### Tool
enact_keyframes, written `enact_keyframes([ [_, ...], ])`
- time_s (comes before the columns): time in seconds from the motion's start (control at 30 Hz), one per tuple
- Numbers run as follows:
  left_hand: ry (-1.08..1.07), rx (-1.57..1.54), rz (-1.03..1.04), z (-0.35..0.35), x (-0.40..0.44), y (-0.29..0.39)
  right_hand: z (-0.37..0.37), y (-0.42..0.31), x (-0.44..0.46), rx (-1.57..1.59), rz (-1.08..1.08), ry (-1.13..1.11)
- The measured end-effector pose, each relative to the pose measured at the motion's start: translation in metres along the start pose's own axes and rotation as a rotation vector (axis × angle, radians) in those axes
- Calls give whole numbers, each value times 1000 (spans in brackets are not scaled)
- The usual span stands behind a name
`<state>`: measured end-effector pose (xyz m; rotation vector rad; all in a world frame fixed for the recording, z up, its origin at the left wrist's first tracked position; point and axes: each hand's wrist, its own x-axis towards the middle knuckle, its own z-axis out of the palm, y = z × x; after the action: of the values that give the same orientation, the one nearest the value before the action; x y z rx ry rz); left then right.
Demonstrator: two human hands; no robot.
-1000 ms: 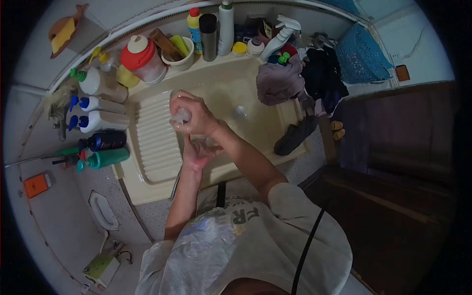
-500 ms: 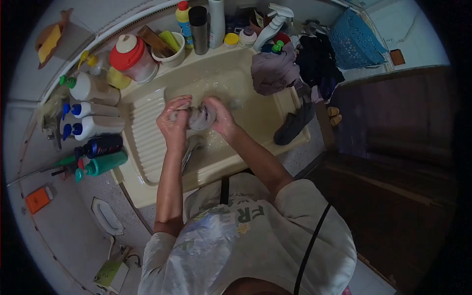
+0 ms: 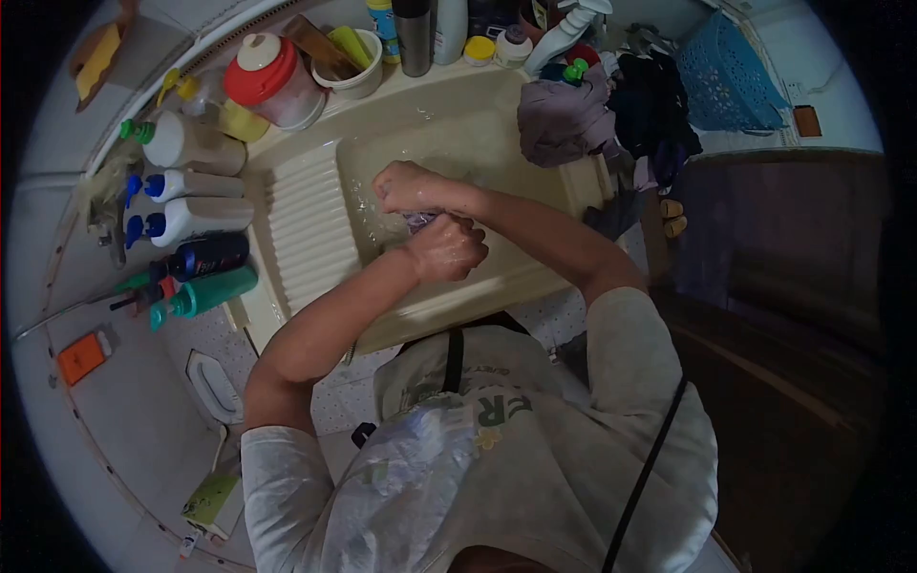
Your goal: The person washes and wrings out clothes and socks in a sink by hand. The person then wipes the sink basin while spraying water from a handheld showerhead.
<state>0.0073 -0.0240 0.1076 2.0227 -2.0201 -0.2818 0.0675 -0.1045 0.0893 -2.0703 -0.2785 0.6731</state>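
Observation:
Over the cream washing basin (image 3: 449, 105), both my hands are closed on a wet, light grey-purple cloth (image 3: 420, 221). My right hand (image 3: 409, 187) is a fist on the far side. My left hand (image 3: 447, 248) is a fist closer to my body, and my forearms angle in toward each other. Only a small bit of the cloth shows between the two fists; what kind of garment it is I cannot tell. Shallow water with bubbles lies in the basin beneath. To the left of my hands is the basin's ribbed washboard (image 3: 306, 220).
A bunched mauve garment (image 3: 565, 119) lies on the basin's right corner, beside dark clothes (image 3: 650, 105) and a blue basket (image 3: 728, 76). Pump bottles (image 3: 201, 218) line the left edge. A red-lidded container (image 3: 263, 72) and a spray bottle (image 3: 568, 38) stand along the back.
My hands have gone from side by side with the cloth spread between them to stacked fists, the right one farther away and the left crossed in nearer. The view has shifted slightly.

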Motion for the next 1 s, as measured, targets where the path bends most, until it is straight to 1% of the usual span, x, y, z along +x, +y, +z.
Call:
enact_keyframes([
  [0.03,1,-2,-2,12,0,-1,9,6,3,-124,65,68],
  [0.1,-26,97,33,41,3,-4,33,30,12,-156,43,81],
  [0.13,-25,95,38,87,5,-8,44,40,15,-185,22,98],
  [0.17,246,-16,-6,150,7,-13,51,44,16,-210,94,46],
  [0.2,515,-128,-51,182,11,-17,57,50,17,-209,99,51],
  [0.23,513,-133,-45,176,16,-14,63,55,15,-232,124,35],
  [0.3,355,-121,-29,162,24,-11,75,62,9,-248,156,21],
  [0.37,199,-103,-1,143,24,-16,79,67,-2,-204,242,89],
  [0.4,121,-90,19,134,37,-15,78,73,-5,-202,252,103],
  [0.47,-33,-59,64,115,46,-8,73,89,-14,-137,400,266],
  [0.5,-109,-45,88,107,61,0,59,92,-28,-133,415,281],
  [0.53,-187,-28,111,98,74,8,36,92,-49,13,434,416],
  [0.57,-263,-3,133,86,67,7,13,98,-68,158,445,555],
  [0.6,-339,23,154,75,77,10,-2,119,-81,148,293,799],
  [0.63,416,-150,353,67,95,5,-21,144,-96,131,133,1034],
  [0.67,416,-148,365,59,112,9,-48,159,-125,243,33,1089],
  [0.7,680,-345,29,52,128,18,-75,155,-162,372,-1,1111],
  [0.73,930,-528,-331,47,143,26,-95,168,-186,423,209,1215],
  [0.77,1076,-1046,-653,43,163,32,-113,164,-213,738,107,1278],
  [0.8,1182,-1576,-978,41,184,34,-128,160,-236,857,80,1336],
  [0.83,1254,-1676,-1018,85,203,19,-131,174,-247,830,142,1379],
  [0.87,1107,-1860,-1151,107,218,22,-132,187,-254,800,204,1420],
  [0.9,943,-2039,-1281,117,226,24,-128,192,-260,413,399,1384],
  [0.93,963,-2026,-1294,120,222,25,-124,197,-265,23,573,1314],
  [0.97,593,-1977,-1415,123,215,30,-123,209,-269,29,560,1304],
  [1.0,226,-1897,-1504,124,210,35,-123,223,-271,1,718,1230],
])
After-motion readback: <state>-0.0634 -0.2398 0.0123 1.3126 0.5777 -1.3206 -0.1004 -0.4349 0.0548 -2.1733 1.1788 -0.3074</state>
